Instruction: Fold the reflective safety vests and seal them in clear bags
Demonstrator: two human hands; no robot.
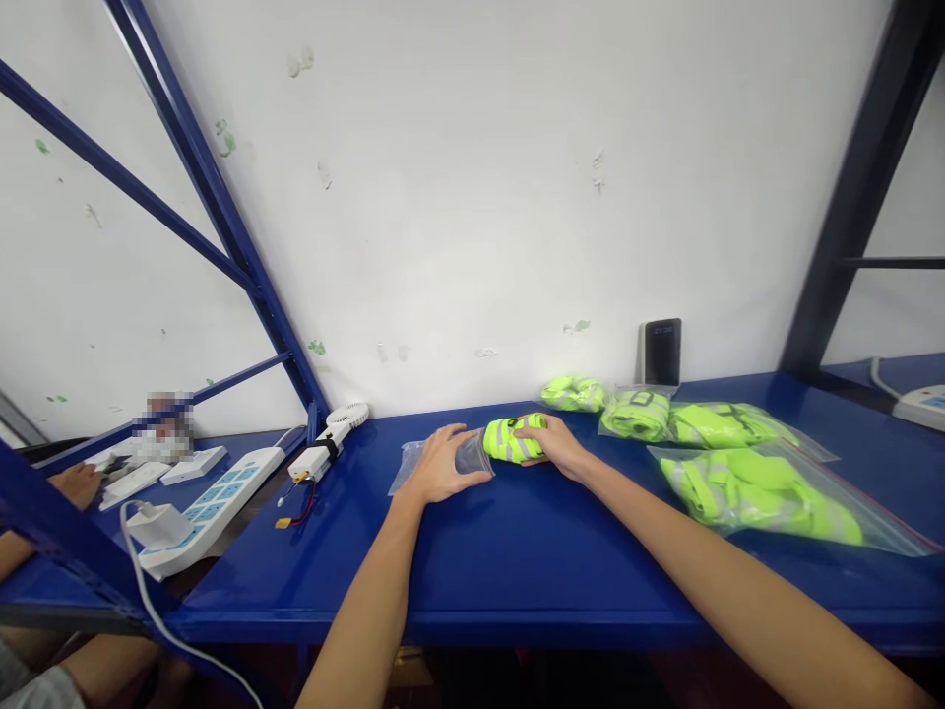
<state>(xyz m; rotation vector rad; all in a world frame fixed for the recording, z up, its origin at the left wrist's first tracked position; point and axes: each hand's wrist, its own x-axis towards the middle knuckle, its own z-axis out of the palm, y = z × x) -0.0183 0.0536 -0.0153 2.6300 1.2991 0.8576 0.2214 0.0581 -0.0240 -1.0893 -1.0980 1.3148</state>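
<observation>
A clear plastic bag (406,463) lies on the blue table, and my left hand (446,465) holds it near its mouth, thumb and fingers curved around it. In my right hand (550,443) is a rolled neon yellow-green bundle (509,440) with grey reflective bands. The bundle's left end touches the bag's opening; whether it sits inside the bag is hard to tell.
Bagged neon bundles (764,492) lie at the right. A phone (662,353) leans on the wall. At left are a small fan (348,414), a white device with wires (314,459), a power strip (221,507) and another person's hand (78,484).
</observation>
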